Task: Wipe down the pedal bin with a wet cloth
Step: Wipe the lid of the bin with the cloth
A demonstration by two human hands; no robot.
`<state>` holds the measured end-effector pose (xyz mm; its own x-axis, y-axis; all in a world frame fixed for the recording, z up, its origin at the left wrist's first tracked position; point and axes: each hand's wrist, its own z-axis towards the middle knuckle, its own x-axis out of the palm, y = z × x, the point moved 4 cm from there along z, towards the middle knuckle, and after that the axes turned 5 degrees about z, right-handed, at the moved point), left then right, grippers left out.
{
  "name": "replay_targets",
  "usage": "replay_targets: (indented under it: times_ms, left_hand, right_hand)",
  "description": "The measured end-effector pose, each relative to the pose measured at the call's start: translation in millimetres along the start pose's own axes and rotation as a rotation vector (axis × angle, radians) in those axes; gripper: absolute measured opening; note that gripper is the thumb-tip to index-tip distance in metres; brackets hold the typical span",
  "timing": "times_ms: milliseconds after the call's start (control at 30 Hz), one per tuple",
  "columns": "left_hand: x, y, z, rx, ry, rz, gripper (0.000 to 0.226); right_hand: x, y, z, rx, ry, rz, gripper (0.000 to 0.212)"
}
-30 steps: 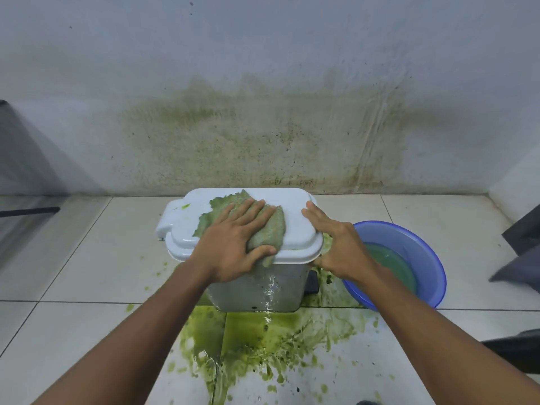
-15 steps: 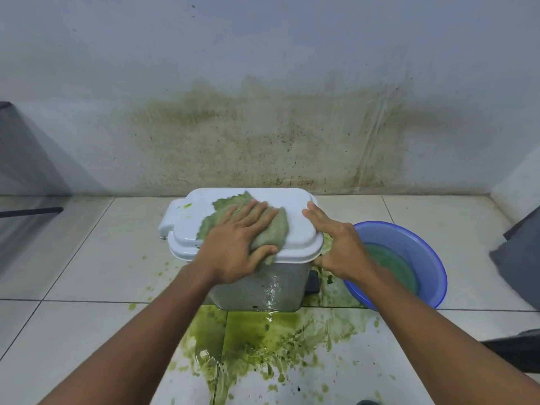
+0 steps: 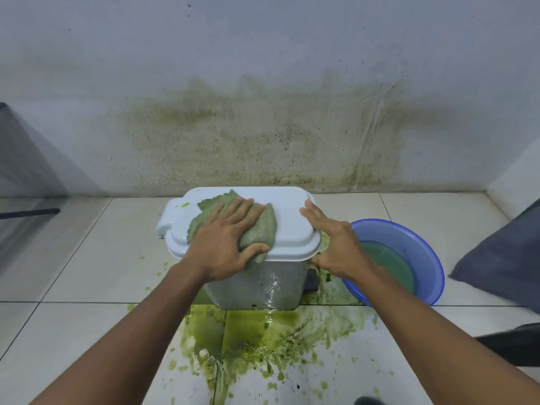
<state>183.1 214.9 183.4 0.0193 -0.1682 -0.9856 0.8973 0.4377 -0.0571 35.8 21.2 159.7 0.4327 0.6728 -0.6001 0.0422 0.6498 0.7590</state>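
A grey pedal bin [image 3: 257, 285] with a white lid [image 3: 292, 220] stands on the tiled floor near the wall. A wet green cloth [image 3: 263, 226] lies spread on the lid's left half. My left hand [image 3: 225, 244] presses flat on the cloth, thumb curled around its near edge at the lid's front rim. My right hand [image 3: 336, 241] rests against the lid's right end with fingers straight, steadying it. A small green smear [image 3: 184, 204] sits on the lid's left corner. The bin's front is wet.
A blue basin [image 3: 420, 247] of greenish water stands right of the bin. Green liquid [image 3: 263, 334] is splashed over the tiles in front of and beside the bin. The wall [image 3: 263, 135] behind is stained green. Dark fabric [image 3: 502, 258] hangs at the right edge.
My left hand and the cloth have shifted slightly left and back on the lid. My right hand stays at the lid's right end.
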Motion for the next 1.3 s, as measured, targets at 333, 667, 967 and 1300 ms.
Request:
replay_targets:
  times_ms: [333, 667, 967, 1300]
  left_hand:
    - [5.4, -41.6, 22.4, 0.042, 0.016, 0.038, 0.083]
    - [1.1, -22.7, 13.7, -0.035, 0.032, 0.061, 0.088]
    - [-5.9, 30.1, -16.7, -0.058, 0.02, 0.037, 0.085]
    - [-2.7, -29.5, 10.1, -0.1, 0.105, 0.022, 0.078]
  right_hand:
    - [2.5, -0.3, 0.6, -0.002, 0.004, 0.024, 0.101]
    - [6.4, -0.2, -0.5, 0.005, -0.037, 0.035, 0.095]
    - [2.3, 0.8, -2.4, 0.02, -0.012, 0.009, 0.101]
    - [1.4, 15.5, 6.5, 0.07, -0.136, 0.072, 0.061]
